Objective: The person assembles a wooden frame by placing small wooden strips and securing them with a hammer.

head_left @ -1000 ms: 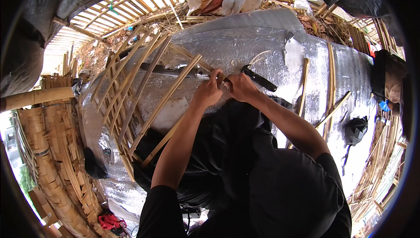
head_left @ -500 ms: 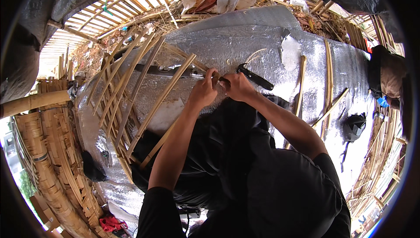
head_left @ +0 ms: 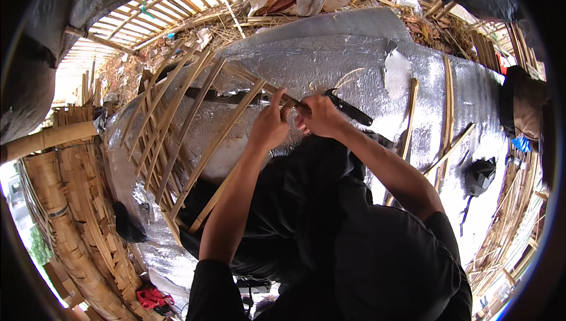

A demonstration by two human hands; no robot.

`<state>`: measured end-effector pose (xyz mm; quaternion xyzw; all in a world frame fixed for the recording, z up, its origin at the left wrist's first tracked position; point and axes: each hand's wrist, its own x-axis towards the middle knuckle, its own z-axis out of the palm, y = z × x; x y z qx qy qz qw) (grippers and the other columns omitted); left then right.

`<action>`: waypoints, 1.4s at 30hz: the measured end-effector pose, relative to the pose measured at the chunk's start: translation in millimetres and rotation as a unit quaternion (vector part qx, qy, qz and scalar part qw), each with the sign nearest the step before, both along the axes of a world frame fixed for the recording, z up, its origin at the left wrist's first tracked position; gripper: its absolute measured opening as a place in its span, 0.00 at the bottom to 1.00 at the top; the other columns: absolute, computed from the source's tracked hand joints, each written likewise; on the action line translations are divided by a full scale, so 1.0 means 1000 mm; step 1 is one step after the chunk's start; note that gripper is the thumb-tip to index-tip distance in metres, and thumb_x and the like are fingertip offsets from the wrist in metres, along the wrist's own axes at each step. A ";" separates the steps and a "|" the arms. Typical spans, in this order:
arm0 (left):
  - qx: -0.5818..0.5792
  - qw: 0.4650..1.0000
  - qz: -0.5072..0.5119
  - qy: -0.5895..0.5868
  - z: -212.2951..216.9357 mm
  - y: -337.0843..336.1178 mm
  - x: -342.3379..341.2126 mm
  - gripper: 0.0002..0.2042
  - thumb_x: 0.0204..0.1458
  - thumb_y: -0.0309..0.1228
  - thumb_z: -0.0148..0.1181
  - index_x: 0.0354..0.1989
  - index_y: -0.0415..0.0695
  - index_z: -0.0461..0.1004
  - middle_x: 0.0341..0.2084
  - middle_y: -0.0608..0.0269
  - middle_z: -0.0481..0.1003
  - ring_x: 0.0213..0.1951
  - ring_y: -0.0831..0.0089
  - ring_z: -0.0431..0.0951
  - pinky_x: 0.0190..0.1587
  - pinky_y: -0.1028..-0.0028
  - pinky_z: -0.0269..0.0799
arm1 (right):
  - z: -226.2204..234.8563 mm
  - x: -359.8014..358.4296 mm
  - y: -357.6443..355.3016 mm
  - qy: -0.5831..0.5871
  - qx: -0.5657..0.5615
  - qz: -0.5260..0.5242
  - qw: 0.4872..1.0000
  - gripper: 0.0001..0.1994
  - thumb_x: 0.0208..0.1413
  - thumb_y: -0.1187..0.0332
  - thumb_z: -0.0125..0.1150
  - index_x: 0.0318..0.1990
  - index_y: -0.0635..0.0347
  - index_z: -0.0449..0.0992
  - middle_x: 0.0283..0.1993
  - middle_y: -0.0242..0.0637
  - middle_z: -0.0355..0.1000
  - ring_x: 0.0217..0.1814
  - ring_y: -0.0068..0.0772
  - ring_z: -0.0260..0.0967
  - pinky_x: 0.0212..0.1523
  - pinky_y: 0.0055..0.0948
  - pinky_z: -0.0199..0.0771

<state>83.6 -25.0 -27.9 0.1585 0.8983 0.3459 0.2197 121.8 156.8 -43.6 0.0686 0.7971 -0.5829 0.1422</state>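
Where both fists meet at 12 o'clock, left hand (head_left: 270,126) clamps a bamboo strip (head_left: 221,138). Right hand (head_left: 318,116) grips a black-handled knife (head_left: 348,109), blade hidden behind fingers. Strip's lower end disappears behind dark trousers (head_left: 283,203).

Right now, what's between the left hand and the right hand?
Head view: a short stretch of the bamboo strip that both grip; the left hand and right hand sit almost touching, with silver sheet behind.

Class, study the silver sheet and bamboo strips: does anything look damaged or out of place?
Yes. The silver sheet has a torn, peeled patch right of the right hand. Loose strips lie scattered at angles there, apart from the lattice.
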 end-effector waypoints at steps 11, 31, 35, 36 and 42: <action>0.075 0.992 0.089 0.053 -0.008 0.002 0.010 0.25 0.63 0.37 0.63 0.67 0.49 0.66 0.24 0.54 0.77 0.28 0.55 0.80 0.36 0.59 0.73 | -0.017 0.000 0.001 0.121 0.146 0.000 0.982 0.07 0.63 0.71 0.58 0.44 0.66 0.73 0.38 0.62 0.77 0.44 0.67 0.76 0.44 0.57 0.76; 0.066 0.996 0.055 -0.032 -0.021 -0.025 0.014 0.13 0.58 0.37 0.67 0.40 0.38 0.82 0.31 0.51 0.83 0.33 0.59 0.84 0.38 0.64 0.76 | -0.002 0.021 0.000 0.017 0.175 0.037 0.984 0.12 0.63 0.61 0.59 0.39 0.62 0.80 0.31 0.56 0.77 0.38 0.64 0.77 0.42 0.54 0.77; 0.049 0.998 0.049 -0.005 -0.017 -0.022 0.018 0.12 0.59 0.36 0.66 0.40 0.38 0.82 0.31 0.53 0.82 0.33 0.58 0.83 0.39 0.63 0.76 | 0.002 0.019 0.003 -0.028 0.172 0.046 0.984 0.15 0.64 0.58 0.59 0.42 0.62 0.81 0.34 0.54 0.79 0.42 0.61 0.79 0.46 0.51 0.78; 0.056 0.997 0.045 0.019 -0.017 -0.023 0.021 0.12 0.58 0.36 0.67 0.41 0.39 0.81 0.32 0.52 0.82 0.34 0.57 0.83 0.39 0.62 0.76 | 0.003 0.017 0.004 -0.032 0.176 0.053 0.982 0.15 0.64 0.57 0.59 0.43 0.62 0.81 0.35 0.54 0.79 0.44 0.60 0.79 0.47 0.50 0.79; 0.032 0.960 0.112 0.256 -0.018 -0.044 0.023 0.14 0.58 0.39 0.67 0.47 0.44 0.79 0.40 0.52 0.80 0.42 0.52 0.81 0.45 0.57 0.75 | 0.006 0.009 0.012 -0.048 0.174 0.087 0.980 0.17 0.65 0.55 0.57 0.44 0.60 0.82 0.40 0.51 0.81 0.47 0.56 0.80 0.51 0.48 0.79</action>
